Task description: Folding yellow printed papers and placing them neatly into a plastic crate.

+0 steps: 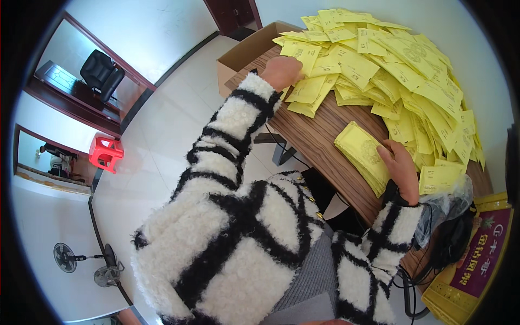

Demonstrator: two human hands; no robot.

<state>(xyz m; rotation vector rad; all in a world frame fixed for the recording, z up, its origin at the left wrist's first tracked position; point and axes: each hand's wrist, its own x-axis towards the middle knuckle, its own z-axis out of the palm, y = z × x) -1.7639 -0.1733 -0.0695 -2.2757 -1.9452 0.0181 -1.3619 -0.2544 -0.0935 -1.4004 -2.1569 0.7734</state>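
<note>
A large heap of flat yellow packets (pixel 390 59) covers the far part of a brown wood-grain table (pixel 303 132). My left hand (pixel 283 72) is at the heap's left edge, beside a few loose packets (pixel 311 93). Its fingers are curled inward, and whatever they may hold is hidden. A neat stack of yellow packets (pixel 360 151) lies slanted over the table nearer to me. Along its right side my right hand (pixel 400 168) grips the stack, with the thumb on top and the other fingers partly out of sight.
An open cardboard box (pixel 238 59) stands past the table's left end. Right of my right hand are clear plastic wrap (pixel 449 197), a black bag-like item (pixel 452 238) with cables, and a yellow box (pixel 449 292). A red stool (pixel 106 153) and fans (pixel 65 257) stand left.
</note>
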